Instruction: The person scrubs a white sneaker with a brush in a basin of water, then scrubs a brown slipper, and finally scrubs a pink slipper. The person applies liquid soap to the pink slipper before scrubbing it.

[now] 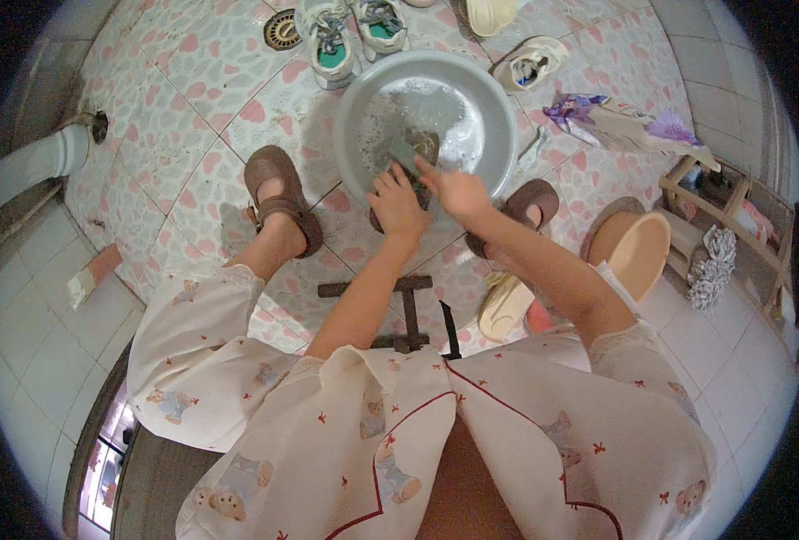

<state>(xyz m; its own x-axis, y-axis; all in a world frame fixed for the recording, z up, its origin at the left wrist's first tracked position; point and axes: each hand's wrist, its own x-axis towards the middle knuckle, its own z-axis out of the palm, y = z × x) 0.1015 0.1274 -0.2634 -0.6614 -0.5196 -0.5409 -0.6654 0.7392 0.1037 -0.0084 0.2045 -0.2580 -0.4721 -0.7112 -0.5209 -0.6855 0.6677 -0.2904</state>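
Note:
A grey plastic basin with foamy water stands on the floor before me. At its near rim my left hand holds a dark brown shoe, its patterned part showing over the water. My right hand is closed around a grey-green scrub brush, which lies against the shoe. The fingers and the brush are slightly blurred, and my left hand hides much of the shoe.
Wet lace-up shoes stand beyond the basin, near a round floor drain. A white shoe and a crumpled plastic bag lie to the right. Nearby are an orange basin and a wooden rack. My feet in brown clogs flank the basin.

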